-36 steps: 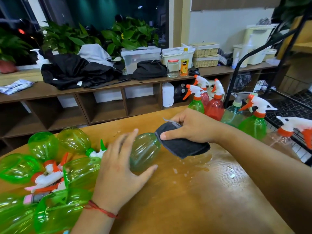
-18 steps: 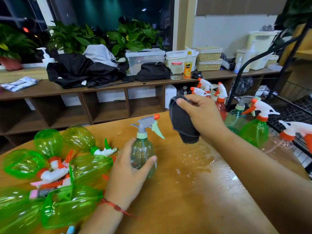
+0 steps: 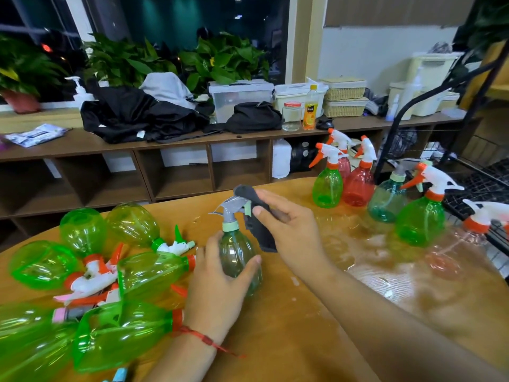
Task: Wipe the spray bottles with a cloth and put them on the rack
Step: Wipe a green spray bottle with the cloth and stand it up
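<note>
Gripping one bottle, left hand; right hand pinching cloth at its trigger; nine-o'clock pile unwiped; none seemingly racked.

Probably an office, cubby shelving, storage boxes, potted plants

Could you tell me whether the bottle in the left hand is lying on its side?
No, the bottle stands upright on the table, gripped by the left hand while the right hand holds the cloth.

two hands, left and right; one dark cloth; one held spray bottle; six standing bottles; at least six green bottles lying flat.
</note>
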Tool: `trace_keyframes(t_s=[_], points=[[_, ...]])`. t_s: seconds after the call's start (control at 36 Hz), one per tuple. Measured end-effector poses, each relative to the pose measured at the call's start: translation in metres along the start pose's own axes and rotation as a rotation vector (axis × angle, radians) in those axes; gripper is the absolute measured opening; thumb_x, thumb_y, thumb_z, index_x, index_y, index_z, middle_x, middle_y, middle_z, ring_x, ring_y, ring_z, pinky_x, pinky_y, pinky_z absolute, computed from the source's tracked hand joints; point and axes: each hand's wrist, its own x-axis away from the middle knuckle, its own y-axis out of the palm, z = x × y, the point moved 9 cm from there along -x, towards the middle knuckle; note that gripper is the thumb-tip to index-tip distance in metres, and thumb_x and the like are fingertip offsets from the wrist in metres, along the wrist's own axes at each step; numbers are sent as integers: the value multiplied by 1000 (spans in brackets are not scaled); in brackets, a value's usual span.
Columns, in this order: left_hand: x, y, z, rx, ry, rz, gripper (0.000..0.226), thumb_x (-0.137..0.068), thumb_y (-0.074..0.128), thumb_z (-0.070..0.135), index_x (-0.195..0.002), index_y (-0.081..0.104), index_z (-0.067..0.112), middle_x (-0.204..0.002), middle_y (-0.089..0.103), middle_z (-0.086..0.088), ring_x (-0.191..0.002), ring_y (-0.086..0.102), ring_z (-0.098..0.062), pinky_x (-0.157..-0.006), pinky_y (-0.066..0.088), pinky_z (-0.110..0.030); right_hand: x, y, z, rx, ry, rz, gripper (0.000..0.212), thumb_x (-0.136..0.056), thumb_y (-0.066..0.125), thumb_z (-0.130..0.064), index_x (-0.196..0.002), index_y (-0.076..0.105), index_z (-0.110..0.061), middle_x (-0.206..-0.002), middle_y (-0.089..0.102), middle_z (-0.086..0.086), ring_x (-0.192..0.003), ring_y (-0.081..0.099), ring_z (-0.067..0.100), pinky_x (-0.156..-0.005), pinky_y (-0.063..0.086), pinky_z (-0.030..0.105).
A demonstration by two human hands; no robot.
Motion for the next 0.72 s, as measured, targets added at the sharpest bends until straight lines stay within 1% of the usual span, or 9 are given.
trace_keyframes(t_s=[0.17, 0.28, 0.33, 0.39, 0.47, 0.56, 0.58, 0.64, 0.72], points=[[0, 0, -2, 18, -2, -4, 86, -79, 79, 66, -150, 44, 33, -139, 52, 5, -126, 58, -18, -96, 42, -25, 5, 3, 5, -87, 35, 32, 36, -91, 78, 1, -117, 77, -24, -113, 80, -3, -108, 76, 13, -101, 60, 37], [-5, -2, -9, 84, -39, 1, 86, -80, 76, 70, -150, 42, 35, -141, 55, 4, -119, 62, -19, -96, 52, -33, 9, -3, -1, 233, -113, 6, 32, -86, 83, 0, -105, 84, -25, -115, 79, -11, -110, 73, 3, -103, 58, 32], [-5, -3, -9, 83, -34, 5, 87, -81, 76, 69, -152, 41, 34, -143, 53, 6, -121, 58, -12, -95, 48, -28, 10, -7, -3, 330, -131, -29, 31, -87, 82, 0, -106, 85, -24, -115, 77, -14, -108, 72, -1, -101, 59, 31], [-4, -4, -6, 68, -26, 8, 89, -81, 77, 68, -154, 40, 33, -146, 50, 6, -120, 53, -9, -94, 43, -25, 7, -16, -11, 331, -119, -30, 31, -88, 82, -1, -105, 85, -27, -108, 79, -15, -102, 75, 1, -95, 62, 31], [-2, -1, -4, 44, -11, 8, 89, -80, 77, 70, -153, 40, 36, -140, 49, 7, -120, 58, -16, -93, 45, -26, 1, -26, -29, 216, -148, 38, 32, -90, 79, -1, -107, 82, -28, -96, 81, -13, -90, 78, 10, -84, 64, 28], [0, 2, -3, -4, 17, 11, 88, -79, 75, 73, -151, 39, 38, -130, 46, 8, -114, 63, -24, -91, 55, -35, -5, -11, -32, 254, -165, -11, 31, -90, 80, -4, -114, 82, -23, -117, 78, -11, -110, 73, 2, -102, 57, 25], [0, 2, -3, -3, 16, 18, 88, -80, 76, 71, -152, 39, 36, -132, 47, 6, -117, 63, -26, -93, 53, -33, -4, -5, -29, 302, -172, -48, 30, -90, 81, -5, -116, 82, -22, -121, 76, -12, -114, 70, -2, -105, 54, 23], [1, 0, -3, 2, 3, 20, 89, -82, 77, 66, -155, 40, 31, -139, 50, 1, -124, 60, -25, -92, 45, -26, 0, 0, -27, 407, -199, -88, 29, -91, 81, -6, -115, 82, -21, -119, 75, -15, -112, 70, -6, -104, 54, 20], [0, -1, -2, 2, 0, 8, 92, -81, 75, 68, -157, 39, 30, -144, 50, -1, -126, 57, -23, -93, 43, -26, 4, -12, -27, 555, -181, -140, 26, -90, 80, -7, -109, 85, -25, -108, 75, -20, -102, 70, -11, -93, 54, 13]])
